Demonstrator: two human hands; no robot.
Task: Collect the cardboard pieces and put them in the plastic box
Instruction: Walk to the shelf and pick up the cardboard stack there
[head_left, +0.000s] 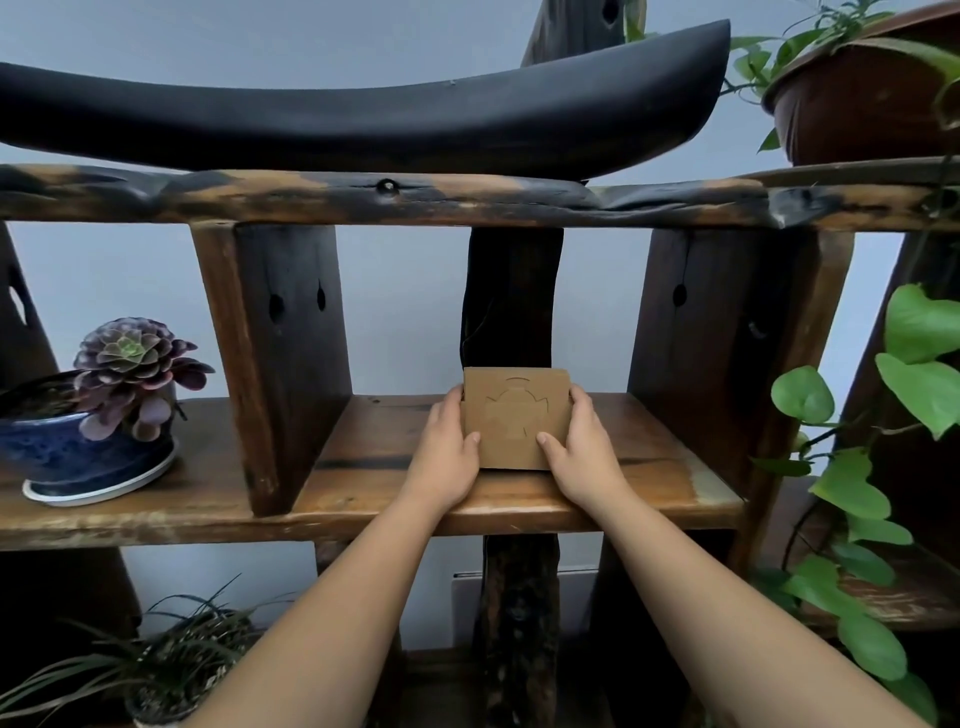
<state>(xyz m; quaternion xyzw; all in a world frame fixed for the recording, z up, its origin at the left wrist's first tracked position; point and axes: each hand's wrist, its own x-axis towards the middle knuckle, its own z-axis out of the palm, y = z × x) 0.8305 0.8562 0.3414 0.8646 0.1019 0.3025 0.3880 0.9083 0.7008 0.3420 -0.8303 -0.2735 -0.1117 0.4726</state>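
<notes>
A brown cardboard piece (511, 415) with a cut-out outline on its face stands upright on the middle wooden shelf (649, 467), leaning towards the dark post behind it. My left hand (449, 452) grips its left edge, thumb on the front face. My right hand (582, 447) grips its right edge the same way. The lower edge of the cardboard rests on the shelf board. No plastic box is in view.
A purple succulent in a blue pot (98, 447) sits on the shelf to the left. Thick wooden uprights (280, 364) flank the compartment. A black curved object (363, 119) lies on the top board. Leafy vines (852, 493) hang at the right; a grassy plant (171, 654) sits below.
</notes>
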